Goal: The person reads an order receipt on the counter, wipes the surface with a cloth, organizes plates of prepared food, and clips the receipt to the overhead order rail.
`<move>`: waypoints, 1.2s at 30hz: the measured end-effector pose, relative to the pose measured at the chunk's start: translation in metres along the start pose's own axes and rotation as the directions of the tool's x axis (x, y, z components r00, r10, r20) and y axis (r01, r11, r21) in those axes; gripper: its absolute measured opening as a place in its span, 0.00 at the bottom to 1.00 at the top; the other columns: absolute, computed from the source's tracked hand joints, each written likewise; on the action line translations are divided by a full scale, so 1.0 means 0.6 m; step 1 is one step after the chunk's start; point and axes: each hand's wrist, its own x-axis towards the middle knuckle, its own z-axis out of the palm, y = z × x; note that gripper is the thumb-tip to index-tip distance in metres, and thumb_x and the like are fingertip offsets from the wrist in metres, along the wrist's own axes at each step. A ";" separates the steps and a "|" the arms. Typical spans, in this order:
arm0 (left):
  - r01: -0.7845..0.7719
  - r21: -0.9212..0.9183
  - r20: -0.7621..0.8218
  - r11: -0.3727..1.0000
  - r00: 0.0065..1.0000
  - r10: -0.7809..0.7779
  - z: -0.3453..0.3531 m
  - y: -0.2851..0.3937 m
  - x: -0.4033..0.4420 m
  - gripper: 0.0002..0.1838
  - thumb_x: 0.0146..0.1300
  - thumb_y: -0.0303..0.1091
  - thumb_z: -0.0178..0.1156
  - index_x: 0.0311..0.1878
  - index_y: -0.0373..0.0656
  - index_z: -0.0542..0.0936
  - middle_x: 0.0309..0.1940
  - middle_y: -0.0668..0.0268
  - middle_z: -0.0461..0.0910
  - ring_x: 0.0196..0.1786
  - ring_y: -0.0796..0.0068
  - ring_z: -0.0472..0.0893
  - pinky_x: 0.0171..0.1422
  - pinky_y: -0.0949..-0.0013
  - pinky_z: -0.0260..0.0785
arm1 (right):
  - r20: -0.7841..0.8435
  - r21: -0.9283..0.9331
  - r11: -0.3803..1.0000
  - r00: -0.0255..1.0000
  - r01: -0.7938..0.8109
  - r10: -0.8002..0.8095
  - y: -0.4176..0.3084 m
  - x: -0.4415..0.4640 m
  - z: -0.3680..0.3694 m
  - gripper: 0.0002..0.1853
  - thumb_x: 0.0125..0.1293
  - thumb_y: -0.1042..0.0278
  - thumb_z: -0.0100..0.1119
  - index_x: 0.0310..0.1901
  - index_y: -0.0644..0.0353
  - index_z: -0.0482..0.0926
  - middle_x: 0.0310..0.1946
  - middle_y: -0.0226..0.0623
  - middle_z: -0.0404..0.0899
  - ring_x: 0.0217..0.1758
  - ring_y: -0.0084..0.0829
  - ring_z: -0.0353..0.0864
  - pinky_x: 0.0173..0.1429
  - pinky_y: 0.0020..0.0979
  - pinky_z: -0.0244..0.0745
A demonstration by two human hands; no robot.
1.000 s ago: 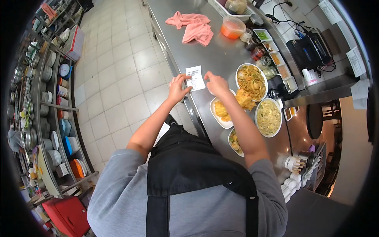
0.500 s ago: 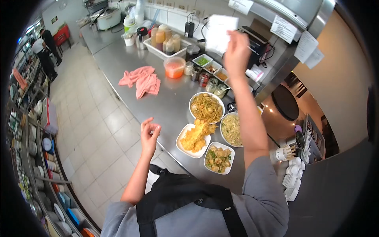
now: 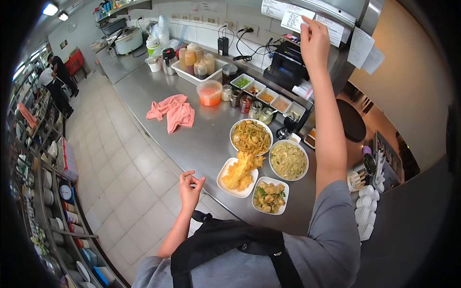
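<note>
My right hand [image 3: 314, 43] is raised at the top, its fingers pinched at the lower edge of a white printed paper slip [image 3: 294, 19] that lies against the metal rail among other slips. My left hand [image 3: 191, 191] hovers by the counter's front edge, empty, its fingers loosely bent and apart. Between the hands, on the steel counter [image 3: 144, 96], stand a bowl of noodles [image 3: 250, 138], a bowl of pale fried rice [image 3: 288, 161], a white dish of golden fried food [image 3: 238, 176] and a square dish of browned pieces with greens [image 3: 270, 197].
A pink cloth [image 3: 174, 113], an orange-filled tub [image 3: 210, 93], sauce bottles in a white basket [image 3: 199, 65], small jars and topping trays [image 3: 265, 97] line the counter. A black printer [image 3: 286, 65] stands behind. Shelves of dishes are at left; two people [image 3: 57, 81] stand far off.
The slip has gone from the counter up to the rail, carried by my right hand. My left hand has come away from the counter spot where the slip lay. The view has tilted up.
</note>
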 end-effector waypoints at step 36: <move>0.176 0.074 0.222 0.982 0.957 -0.189 0.065 -0.076 -0.021 0.19 0.62 0.30 0.58 0.57 0.41 0.74 0.38 0.65 0.78 0.33 0.81 0.78 0.38 0.76 0.73 | 0.429 0.018 -0.202 -0.175 -0.979 0.886 0.137 -0.743 -0.483 0.16 0.70 0.68 0.43 0.51 0.74 0.68 0.40 0.49 0.79 0.35 0.36 0.83 0.36 0.31 0.83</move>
